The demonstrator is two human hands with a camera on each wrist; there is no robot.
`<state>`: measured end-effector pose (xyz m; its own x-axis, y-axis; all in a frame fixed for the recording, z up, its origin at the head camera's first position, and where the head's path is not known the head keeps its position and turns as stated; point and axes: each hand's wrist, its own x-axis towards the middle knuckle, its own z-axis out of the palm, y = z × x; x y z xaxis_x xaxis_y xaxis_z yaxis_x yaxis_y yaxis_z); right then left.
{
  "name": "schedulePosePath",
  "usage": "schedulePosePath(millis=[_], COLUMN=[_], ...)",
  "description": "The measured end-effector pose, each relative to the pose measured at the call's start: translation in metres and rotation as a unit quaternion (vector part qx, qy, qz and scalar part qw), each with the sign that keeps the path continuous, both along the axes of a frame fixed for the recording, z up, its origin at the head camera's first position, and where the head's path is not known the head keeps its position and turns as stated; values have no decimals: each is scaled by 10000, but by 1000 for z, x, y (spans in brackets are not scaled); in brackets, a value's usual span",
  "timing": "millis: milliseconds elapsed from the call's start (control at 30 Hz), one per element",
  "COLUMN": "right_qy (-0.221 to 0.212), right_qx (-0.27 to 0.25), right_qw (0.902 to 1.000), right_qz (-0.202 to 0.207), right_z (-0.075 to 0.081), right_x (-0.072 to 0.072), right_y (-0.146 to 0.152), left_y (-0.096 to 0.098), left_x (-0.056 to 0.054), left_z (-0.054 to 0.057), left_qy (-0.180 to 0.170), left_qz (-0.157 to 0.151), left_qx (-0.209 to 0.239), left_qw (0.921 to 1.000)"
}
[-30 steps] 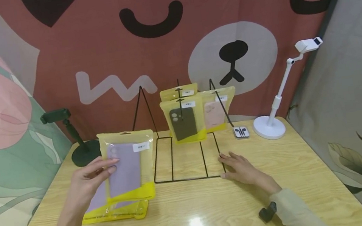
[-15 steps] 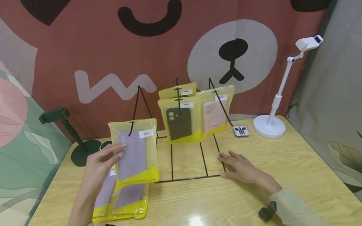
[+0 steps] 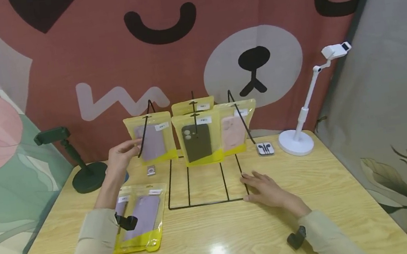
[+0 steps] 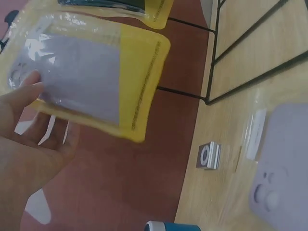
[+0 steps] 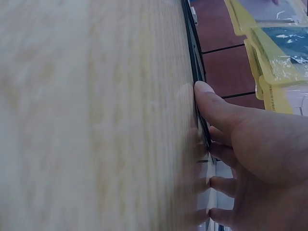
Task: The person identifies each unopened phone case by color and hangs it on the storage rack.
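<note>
My left hand pinches the left edge of a yellow-edged clear pouch holding a purple phone case, thumb in front and fingers behind. The pouch is up at the left prong of a black wire display rack, which crosses its front. On the middle prong hangs a pouch with a dark phone case, another pouch behind it. A pouch with a pink phone case hangs on the right. My right hand rests at the rack base's right side, fingertips down on the table and thumb against the wire.
Pouches with purple phone cases lie on the table under my left forearm. A small silver square device and boxed earphones sit near the rack. A green stand and a white stand flank it.
My left hand has carried the purple-case pouch up, away from me and slightly right, from above the table pouches to the left prong. My right hand has stayed at the rack base.
</note>
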<state>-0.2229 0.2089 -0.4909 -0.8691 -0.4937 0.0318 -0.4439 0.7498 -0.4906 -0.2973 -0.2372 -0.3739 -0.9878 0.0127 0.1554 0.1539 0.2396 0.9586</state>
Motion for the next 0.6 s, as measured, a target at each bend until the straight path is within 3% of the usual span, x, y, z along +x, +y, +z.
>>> schedulePosePath(millis=[133,300,400,500,533,600], right_qy=[1,-14,-18,4,5,-22], right_qx=[34,21,30,57,58,58], right_qw=[10000,10000,10000,10000,10000,10000], right_qz=[-1,48,30,2,-1,-10], right_z=[1,2,1,1,1,1], right_x=[1,1,1,0,0,0], right_y=[-2,-4,-4,-3,-3,-2], left_y=[-5,-21,-30,-39,-43,-50], left_x=[0,24,43,61,67,78], left_z=[-3,-14,-26,-43,-49,-61], left_qy=[-107,-93,179,361,304,-132], left_qz=[45,-200,-383,-402,-399,-386], left_qx=[-273,-1381,-2355,-3261,-3571,-4025], left_qw=[9996,9902,9709,9438,9327,9145])
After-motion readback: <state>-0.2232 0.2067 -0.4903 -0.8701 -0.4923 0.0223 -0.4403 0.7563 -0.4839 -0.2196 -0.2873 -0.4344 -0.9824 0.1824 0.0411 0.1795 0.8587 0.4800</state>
